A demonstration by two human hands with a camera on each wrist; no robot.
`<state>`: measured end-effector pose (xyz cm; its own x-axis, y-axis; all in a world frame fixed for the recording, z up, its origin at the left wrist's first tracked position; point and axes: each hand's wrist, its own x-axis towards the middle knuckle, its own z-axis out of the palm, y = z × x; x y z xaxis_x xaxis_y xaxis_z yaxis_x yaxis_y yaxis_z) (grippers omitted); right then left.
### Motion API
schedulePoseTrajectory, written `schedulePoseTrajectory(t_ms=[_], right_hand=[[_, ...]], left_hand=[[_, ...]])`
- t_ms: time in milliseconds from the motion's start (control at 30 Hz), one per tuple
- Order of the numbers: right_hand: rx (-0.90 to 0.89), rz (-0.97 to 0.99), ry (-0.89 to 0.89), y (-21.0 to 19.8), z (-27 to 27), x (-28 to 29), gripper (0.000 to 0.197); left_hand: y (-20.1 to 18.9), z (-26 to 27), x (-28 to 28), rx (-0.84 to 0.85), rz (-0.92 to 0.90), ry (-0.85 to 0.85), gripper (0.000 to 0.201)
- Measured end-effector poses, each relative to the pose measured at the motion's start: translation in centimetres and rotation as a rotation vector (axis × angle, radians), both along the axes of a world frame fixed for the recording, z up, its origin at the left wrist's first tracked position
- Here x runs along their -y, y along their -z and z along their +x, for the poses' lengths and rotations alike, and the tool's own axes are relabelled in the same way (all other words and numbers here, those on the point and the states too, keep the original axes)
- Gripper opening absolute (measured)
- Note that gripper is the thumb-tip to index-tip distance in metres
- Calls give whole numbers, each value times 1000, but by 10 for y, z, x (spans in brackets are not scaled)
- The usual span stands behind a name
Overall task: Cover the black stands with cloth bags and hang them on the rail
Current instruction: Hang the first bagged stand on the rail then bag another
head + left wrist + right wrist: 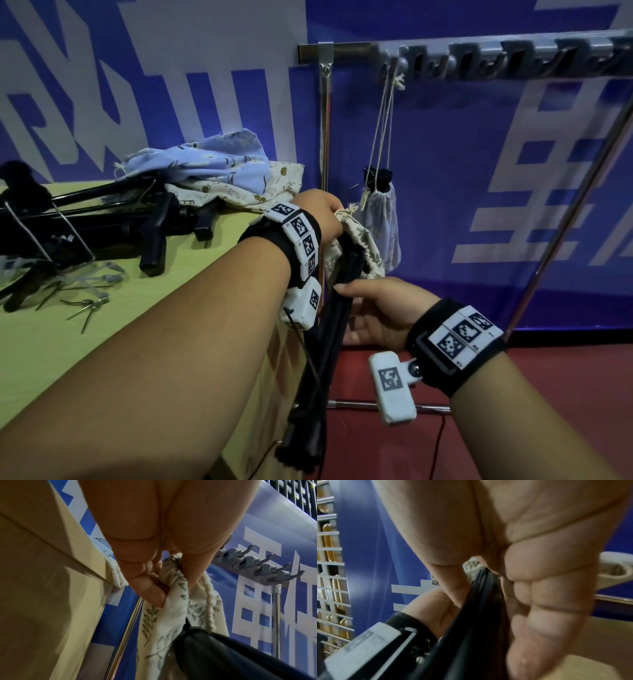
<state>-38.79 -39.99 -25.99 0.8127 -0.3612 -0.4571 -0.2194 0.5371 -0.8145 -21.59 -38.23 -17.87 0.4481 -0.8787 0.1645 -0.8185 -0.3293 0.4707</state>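
Observation:
A folded black stand (pixel 318 370) hangs slanted off the table's right edge, its top inside a cream leaf-print cloth bag (pixel 359 246). My left hand (pixel 322 216) pinches the bag's gathered mouth (pixel 173 582) between thumb and fingers. My right hand (pixel 373 308) grips the stand's black legs (pixel 479 615) just below the bag. A pale bagged stand (pixel 382 219) hangs by its drawstring from a hook on the grey rail (pixel 479 56). More black stands (pixel 102 222) lie on the table.
Blue and cream cloth bags (pixel 219 168) are piled at the back of the yellow-green table (pixel 68 342). Metal clips (pixel 85 305) lie near its left side. Several free hooks (pixel 267 563) line the rail. The rack's steel posts (pixel 324 137) stand by the table.

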Motion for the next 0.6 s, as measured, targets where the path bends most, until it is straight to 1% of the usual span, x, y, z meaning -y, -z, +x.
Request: schedulePoseTrajectory(t_ms=[33,100,167,233,333,400,467,533,600], right_hand=[[8,1,59,1,2,1,21],[40,31,168,3,5,5,36],[94,83,242,1,5,6,46],[169,152,307,-1,6,9,45],[242,236,419,-3,2,14,41],[256,323,425,-9,-5,13,38],[239,369,406,-17,-12,11,30],[217,418,307,-21,-17,9,32],[150,382,179,-19,-16,7,34]], left_hand=[[1,0,1,-10,18,9,15],[3,-1,0,-45,64,45,16],[7,-6,-1,-148,122,107,18],[8,-12,-5,-222,168,166,17],[6,-18,-4,-185,217,202,13],[5,-18,-3,-177,207,166,12],[6,-13,-1,-203,170,123,10],[8,-10,-1,-280,116,96,8],[9,-10,-1,-351,82,85,10]])
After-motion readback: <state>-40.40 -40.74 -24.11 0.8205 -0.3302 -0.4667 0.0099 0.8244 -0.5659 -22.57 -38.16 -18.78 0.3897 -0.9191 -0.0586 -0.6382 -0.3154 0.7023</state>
